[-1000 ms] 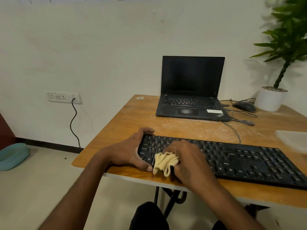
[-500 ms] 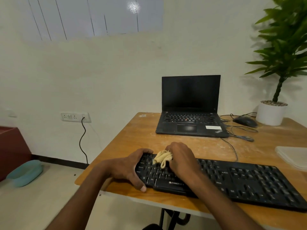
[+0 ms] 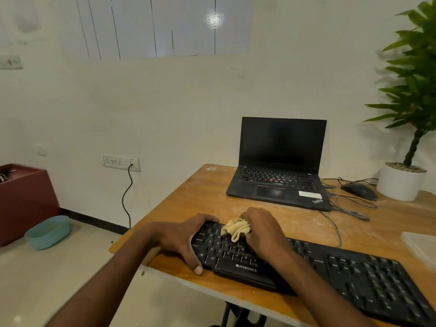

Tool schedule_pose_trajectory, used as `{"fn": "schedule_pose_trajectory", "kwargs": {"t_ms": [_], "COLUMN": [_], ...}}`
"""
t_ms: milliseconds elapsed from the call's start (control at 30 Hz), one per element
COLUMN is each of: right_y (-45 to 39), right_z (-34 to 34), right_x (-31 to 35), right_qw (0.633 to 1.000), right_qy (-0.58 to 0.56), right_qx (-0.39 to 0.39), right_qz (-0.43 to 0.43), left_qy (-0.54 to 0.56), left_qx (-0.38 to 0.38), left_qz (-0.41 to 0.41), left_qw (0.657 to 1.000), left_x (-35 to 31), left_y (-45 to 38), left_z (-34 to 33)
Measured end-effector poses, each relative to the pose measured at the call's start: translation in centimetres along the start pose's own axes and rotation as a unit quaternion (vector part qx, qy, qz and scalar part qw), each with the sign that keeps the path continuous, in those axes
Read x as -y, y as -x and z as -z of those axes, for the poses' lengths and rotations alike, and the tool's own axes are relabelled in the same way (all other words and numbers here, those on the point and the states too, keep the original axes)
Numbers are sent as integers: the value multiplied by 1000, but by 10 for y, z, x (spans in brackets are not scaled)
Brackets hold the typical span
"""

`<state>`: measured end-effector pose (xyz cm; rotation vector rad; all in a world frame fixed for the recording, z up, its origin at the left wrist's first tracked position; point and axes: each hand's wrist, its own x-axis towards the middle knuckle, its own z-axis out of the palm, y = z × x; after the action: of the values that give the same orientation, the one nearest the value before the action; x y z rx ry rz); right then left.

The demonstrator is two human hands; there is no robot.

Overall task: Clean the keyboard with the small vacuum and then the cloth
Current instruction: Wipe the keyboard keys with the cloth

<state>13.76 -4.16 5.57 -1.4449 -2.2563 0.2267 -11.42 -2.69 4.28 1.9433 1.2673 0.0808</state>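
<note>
The black keyboard (image 3: 306, 265) lies on the wooden surface (image 3: 188, 199), running from about 9 o'clock near the left corner down to 4 o'clock at the right edge of the view. The left hand (image 3: 186, 237) wraps around the left end of the keyboard, with its fingers curled over the far edge and its thumb pressed on the near edge. The right hand (image 3: 264, 230) is closed tight on a bunched-up yellow cloth (image 3: 236, 228) and holds it down on the keys near the top left of the keyboard. The cloth pokes out to the left of the right hand, just beside the fingers of the left hand. At 12 o'clock from the hands an open black laptop (image 3: 280, 166) sits with a dark screen. At 2 o'clock a black mouse (image 3: 359, 191) rests among loose wires, just beside a white pot (image 3: 398, 185) with a green plant (image 3: 415, 90). At 3 o'clock a pale flat lid or tray (image 3: 422, 249) lies at the edge of the view. On the floor at 9 o'clock is a small blue tub (image 3: 48, 231) next to a dark red box (image 3: 26, 199)
</note>
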Motion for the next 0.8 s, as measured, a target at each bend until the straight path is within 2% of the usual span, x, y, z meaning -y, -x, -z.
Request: {"fn": "schedule_pose_trajectory", "kwargs": {"t_ms": [100,233,333,500,567,700,800], "right_y": [-12,11,38,58,52,10,-12], "right_z": [0,-5,-3,3,4,3,1], "right_x": [-6,1,12,17,13,-6,-19], "right_qw": [1000,999,997,997,998,1000,999], "right_qy": [10,24,4,-23,-39,5,19], "right_qx": [5,22,48,58,44,-20,-26], "right_qz": [-12,21,56,51,34,-15,-43], "left_qy": [10,16,-7,-20,-4,38,69], "left_qx": [0,-30,-38,-41,-45,-38,-39], "left_qz": [-7,-23,-41,-51,-71,-111,-125], "left_qw": [1000,999,998,998,996,992,989], "left_x": [1,14,17,20,24,29,31], "left_y": [-2,-6,-7,-10,-11,-9,-8], "left_z": [1,-4,-5,-5,-7,-9,-10]}}
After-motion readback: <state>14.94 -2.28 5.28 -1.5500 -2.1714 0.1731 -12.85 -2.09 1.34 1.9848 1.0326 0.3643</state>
